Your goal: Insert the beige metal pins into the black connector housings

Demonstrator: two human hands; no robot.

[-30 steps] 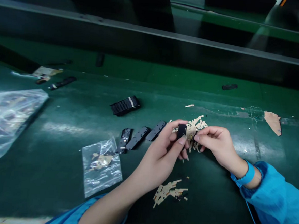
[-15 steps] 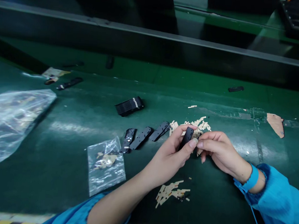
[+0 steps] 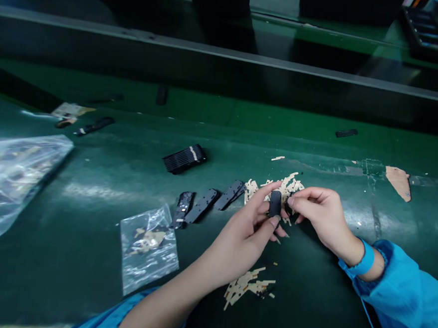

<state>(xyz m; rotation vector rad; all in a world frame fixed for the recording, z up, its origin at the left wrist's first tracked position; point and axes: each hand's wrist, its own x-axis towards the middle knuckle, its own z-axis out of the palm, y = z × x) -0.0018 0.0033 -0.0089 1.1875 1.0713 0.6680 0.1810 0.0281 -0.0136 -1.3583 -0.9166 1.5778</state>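
My left hand (image 3: 242,230) grips a small black oblong plastic piece (image 3: 275,203) between thumb and fingers, its long side upright. Close beside it, my right hand (image 3: 318,211) is closed in a pinch; a small dark bit shows at its fingertips, too small to name. Behind the hands lies a loose pile of cream-coloured strips (image 3: 288,184), partly hidden by my fingers. Left of my left hand, several black oblong pieces (image 3: 203,205) rest in a row on the green table. A second heap of cream strips (image 3: 246,286) lies nearer the front edge.
A clear zip bag (image 3: 149,251) with cream bits lies left of my forearm. Beyond it are a large plastic bag (image 3: 19,180) and a bundled black stack (image 3: 185,158). A tan scrap (image 3: 398,182) lies at right, and a raised dark ledge (image 3: 227,52) runs across the back.
My left hand has turned the black piece so its broad face shows more. The right hand's pinch has come slightly away from it. The whole view has shifted a little.
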